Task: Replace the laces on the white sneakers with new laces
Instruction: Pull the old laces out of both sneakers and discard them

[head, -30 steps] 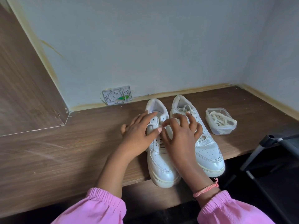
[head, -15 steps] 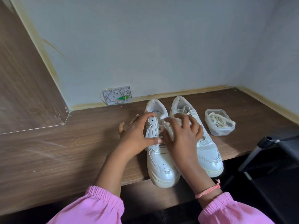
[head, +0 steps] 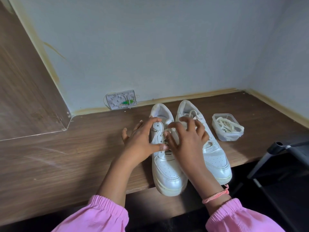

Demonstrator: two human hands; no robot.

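Step 1, unlacing: left hand [head: 140,141] grips the left shoe [head: 165,164] mid-frame on the table [head: 66,164], right hand [head: 185,139] pinches its old lace [head: 157,133]; next, pull it free; new laces [head: 225,126] wait in tub [head: 227,137], right.

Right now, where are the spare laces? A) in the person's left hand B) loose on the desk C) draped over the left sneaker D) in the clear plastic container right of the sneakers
D: the spare laces lie coiled in the clear container, which stands on the desk to the right of the right sneaker.
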